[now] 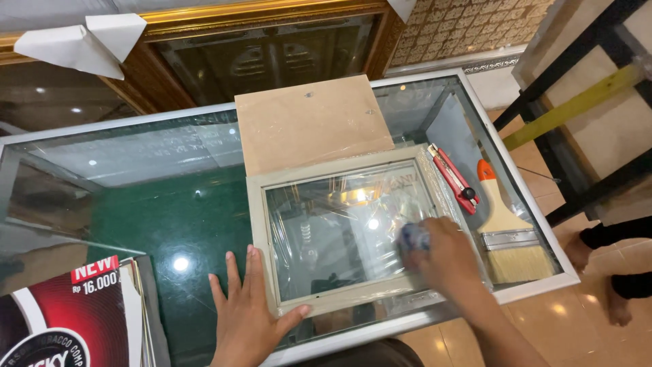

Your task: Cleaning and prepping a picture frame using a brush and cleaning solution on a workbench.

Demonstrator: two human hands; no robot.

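Note:
A pale grey picture frame (261,224) with a glass pane (339,224) lies flat on a glass-topped table (170,204). My left hand (248,309) rests flat on the frame's near left corner, fingers spread, thumb along the front edge. My right hand (445,255) is closed around a small blurred bluish-white wad (413,236) that presses on the right side of the pane. A brown backing board (309,119) lies just beyond the frame, its near edge under it.
A red utility knife (454,178) and a wide paintbrush (506,231) with an orange-tipped handle lie right of the frame. A red and black printed board (64,319) sits at the near left. Black stand legs (570,102) and another person's feet (611,272) are at right.

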